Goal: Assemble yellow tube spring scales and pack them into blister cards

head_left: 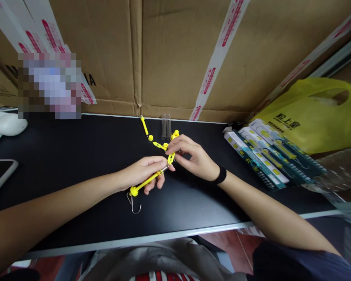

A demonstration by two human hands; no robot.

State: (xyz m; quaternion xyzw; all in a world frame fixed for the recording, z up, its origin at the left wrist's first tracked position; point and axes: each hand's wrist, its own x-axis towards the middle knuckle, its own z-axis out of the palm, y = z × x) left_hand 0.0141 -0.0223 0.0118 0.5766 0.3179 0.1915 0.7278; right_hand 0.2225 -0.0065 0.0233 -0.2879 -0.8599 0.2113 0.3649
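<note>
My left hand [143,169] is closed around a yellow spring scale rod [148,181], with a yellow knob [133,191] and a wire hook [136,208] hanging at its lower left end. Near the left thumb the rod's upper part looks metallic. At that upper end, the fingers of my right hand [197,158] pinch a small yellow slotted piece [171,158]. Just beyond my hands lie another yellow slotted piece [158,145], a yellow ring [150,137] and a yellow rod with a metal tip [144,125]. More yellow parts [174,134] are partly hidden behind my right fingers.
Clear plastic tubes [166,127] lie at the back of the black table [84,156], against a large cardboard box [175,58]. On the right are several printed boxes [269,156], a yellow bag [316,113] and clear plastic packaging [339,168]. A white-edged device [1,175] sits at left.
</note>
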